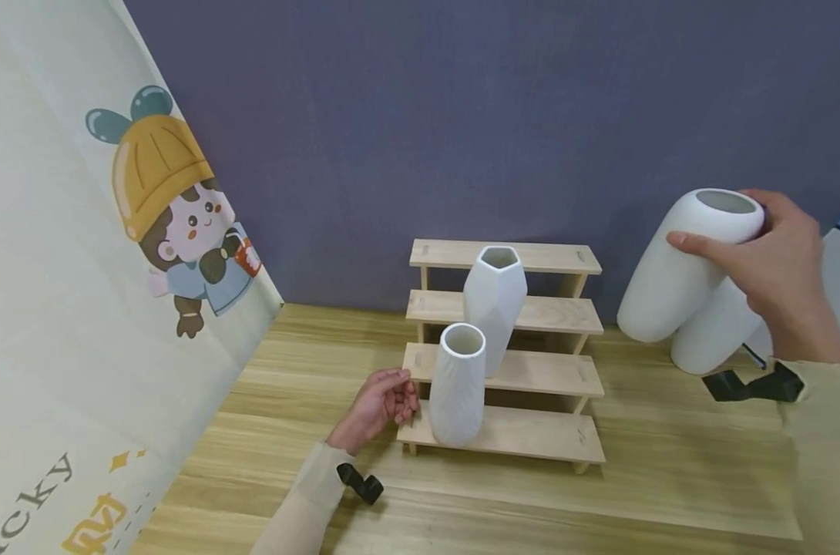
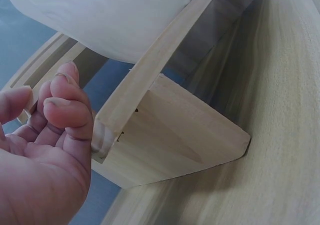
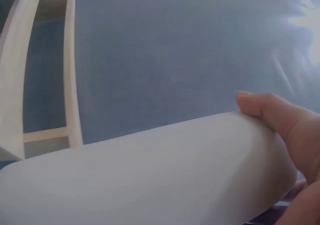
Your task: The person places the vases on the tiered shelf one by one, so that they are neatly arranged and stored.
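Note:
A smooth white vase [image 1: 677, 270] hangs tilted in the air at the right, gripped near its mouth by my right hand [image 1: 781, 262]. In the right wrist view the thumb [image 3: 270, 110] lies along the vase's side. At the left end of a stepped wooden stand [image 1: 531, 432], my left hand [image 1: 378, 405] has its thumb and curled fingers around the end of a step board. On the lowest step stands a textured white vase [image 1: 457, 393]. Behind it is a faceted white vase [image 1: 496, 301], on a higher step.
Another white vase [image 1: 714, 327] stands partly hidden behind the held one. The wood-grain tabletop [image 1: 309, 347] meets a dark blue backdrop [image 1: 462, 116]. A pale sheet [image 1: 59, 270] with a cartoon figure covers the left side.

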Action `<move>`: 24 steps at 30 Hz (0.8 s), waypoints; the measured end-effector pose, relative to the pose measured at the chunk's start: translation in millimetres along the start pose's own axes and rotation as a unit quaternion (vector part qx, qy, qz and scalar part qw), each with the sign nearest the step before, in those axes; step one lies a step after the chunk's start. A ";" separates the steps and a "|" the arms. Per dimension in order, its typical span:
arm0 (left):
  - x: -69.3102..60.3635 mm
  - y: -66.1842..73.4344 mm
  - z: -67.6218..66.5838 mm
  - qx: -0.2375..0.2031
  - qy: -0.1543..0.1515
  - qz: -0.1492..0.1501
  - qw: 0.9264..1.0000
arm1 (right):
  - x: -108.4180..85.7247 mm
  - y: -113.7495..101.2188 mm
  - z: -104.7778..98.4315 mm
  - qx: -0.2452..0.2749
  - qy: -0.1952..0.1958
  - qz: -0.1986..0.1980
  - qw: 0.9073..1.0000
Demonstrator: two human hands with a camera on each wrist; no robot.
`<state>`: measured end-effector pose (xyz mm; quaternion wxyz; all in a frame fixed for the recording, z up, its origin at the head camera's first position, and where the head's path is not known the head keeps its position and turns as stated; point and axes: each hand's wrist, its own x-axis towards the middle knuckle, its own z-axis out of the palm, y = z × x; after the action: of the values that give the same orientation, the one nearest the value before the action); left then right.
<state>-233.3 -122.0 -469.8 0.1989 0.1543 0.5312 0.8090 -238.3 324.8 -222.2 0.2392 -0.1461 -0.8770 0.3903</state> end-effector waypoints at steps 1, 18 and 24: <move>0.0 0.0 0.1 0.001 0.001 0.000 1.000 | 0.0 -2.0 -1.0 -0.001 -0.003 -0.001 1.000; 0.5 0.1 -0.4 0.002 0.001 0.001 1.000 | -2.9 -45.7 3.0 0.077 -0.071 -0.043 0.994; -0.4 0.5 0.2 0.002 -0.002 0.000 1.000 | -7.3 -59.2 11.4 0.096 -0.089 -0.061 0.990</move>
<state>-232.9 -122.3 -469.3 0.1998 0.1567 0.5325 0.8074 -242.4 275.9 -186.4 0.1966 -0.0336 -0.8604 0.4690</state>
